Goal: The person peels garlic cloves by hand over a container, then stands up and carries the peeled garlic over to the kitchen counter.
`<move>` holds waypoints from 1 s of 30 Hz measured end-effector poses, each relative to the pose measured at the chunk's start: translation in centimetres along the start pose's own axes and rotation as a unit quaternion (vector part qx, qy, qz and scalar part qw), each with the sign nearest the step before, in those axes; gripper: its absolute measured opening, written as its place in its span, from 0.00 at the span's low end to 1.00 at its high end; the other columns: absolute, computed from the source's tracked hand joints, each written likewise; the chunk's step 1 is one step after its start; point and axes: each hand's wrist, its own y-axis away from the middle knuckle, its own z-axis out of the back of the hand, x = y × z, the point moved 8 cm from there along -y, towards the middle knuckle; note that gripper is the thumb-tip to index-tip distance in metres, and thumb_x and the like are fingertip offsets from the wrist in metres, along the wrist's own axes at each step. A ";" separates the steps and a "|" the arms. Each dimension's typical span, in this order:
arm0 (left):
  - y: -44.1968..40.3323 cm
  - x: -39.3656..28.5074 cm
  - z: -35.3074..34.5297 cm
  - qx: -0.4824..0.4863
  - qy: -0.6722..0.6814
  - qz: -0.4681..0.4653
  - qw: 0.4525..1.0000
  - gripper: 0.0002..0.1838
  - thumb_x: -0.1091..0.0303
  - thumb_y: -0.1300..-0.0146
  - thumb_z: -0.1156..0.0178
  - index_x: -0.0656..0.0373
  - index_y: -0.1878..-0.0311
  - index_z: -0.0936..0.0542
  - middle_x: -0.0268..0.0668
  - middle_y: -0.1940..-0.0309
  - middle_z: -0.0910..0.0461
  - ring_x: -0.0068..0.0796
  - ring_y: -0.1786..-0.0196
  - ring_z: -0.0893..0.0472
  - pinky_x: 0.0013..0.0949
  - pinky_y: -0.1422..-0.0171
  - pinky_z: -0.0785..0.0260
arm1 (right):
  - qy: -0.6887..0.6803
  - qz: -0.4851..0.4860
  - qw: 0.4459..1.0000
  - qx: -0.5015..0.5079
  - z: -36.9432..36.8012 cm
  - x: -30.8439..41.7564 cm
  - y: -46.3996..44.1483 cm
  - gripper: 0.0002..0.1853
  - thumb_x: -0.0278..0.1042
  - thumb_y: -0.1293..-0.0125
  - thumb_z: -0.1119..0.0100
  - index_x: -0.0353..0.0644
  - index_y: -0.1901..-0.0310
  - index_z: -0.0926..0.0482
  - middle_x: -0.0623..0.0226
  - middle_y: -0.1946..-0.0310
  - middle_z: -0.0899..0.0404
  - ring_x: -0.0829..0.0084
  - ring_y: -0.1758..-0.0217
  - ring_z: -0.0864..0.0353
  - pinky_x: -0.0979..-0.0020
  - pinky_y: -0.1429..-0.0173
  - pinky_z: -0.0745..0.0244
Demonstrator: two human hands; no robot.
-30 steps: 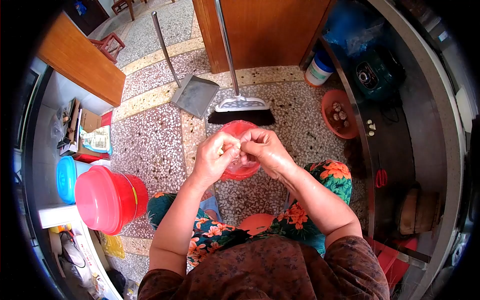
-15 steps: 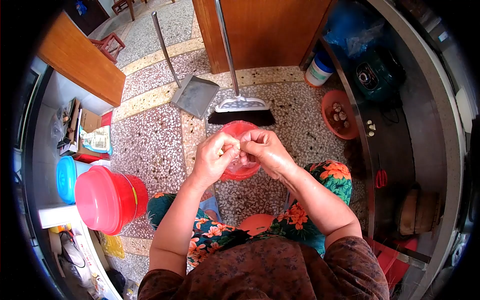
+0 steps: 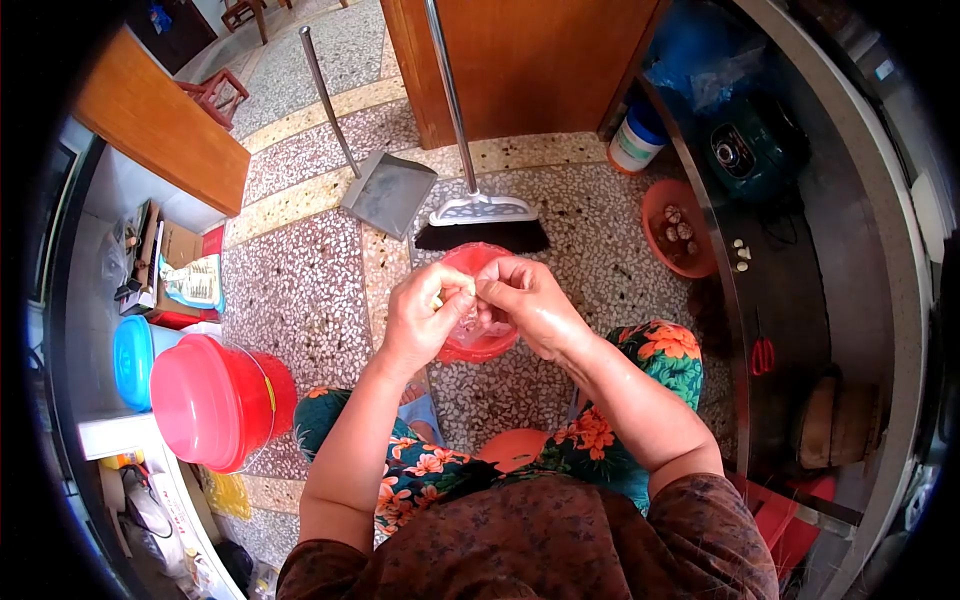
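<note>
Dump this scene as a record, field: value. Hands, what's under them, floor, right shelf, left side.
left_hand: left hand, curled around a small pale piece
right_hand: right hand, thumb and forefinger pinched beside left fingertips; contents unclear
below_hands: red bowl
floor_ahead: dustpan, broom
floor_right: orange bowl holding bulbs
right_shelf: pale pieces, red-handled scissors
left_side: red lidded bucket, blue-lidded container

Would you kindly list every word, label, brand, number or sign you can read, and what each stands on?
None can be read.
White plastic tub with a blue lid: label print too small.
White and blue packet: print too blurred.
Dark green appliance with round silver dial: dial marks too small.
White panel, lower left: red marks too small.
</note>
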 end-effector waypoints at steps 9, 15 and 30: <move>0.2 0.6 -0.5 -0.014 0.060 0.022 0.998 0.04 0.75 0.38 0.39 0.62 0.62 0.24 0.32 0.71 0.22 0.18 0.67 0.23 0.25 0.62 0.30 | 0.036 0.030 0.999 -0.020 0.0 0.2 -0.2 0.07 0.26 0.34 0.47 0.40 0.71 0.26 0.73 0.76 0.26 0.84 0.76 0.29 0.80 0.68 0.31; 0.7 2.1 -0.8 -0.016 0.173 0.083 0.981 0.04 0.75 0.36 0.41 0.61 0.60 0.25 0.30 0.67 0.25 0.16 0.65 0.25 0.22 0.60 0.32 | 0.037 0.032 0.999 -0.023 0.0 0.1 -0.4 0.06 0.24 0.37 0.47 0.40 0.72 0.26 0.74 0.77 0.26 0.83 0.76 0.29 0.80 0.68 0.32; 1.6 4.3 -0.5 -0.083 0.309 0.170 0.932 0.04 0.74 0.31 0.48 0.59 0.56 0.28 0.28 0.69 0.28 0.11 0.74 0.36 0.18 0.71 0.43 | 0.031 0.024 0.999 -0.025 -0.4 -2.0 -1.8 0.04 0.22 0.41 0.46 0.40 0.73 0.26 0.77 0.78 0.28 0.85 0.77 0.30 0.80 0.73 0.34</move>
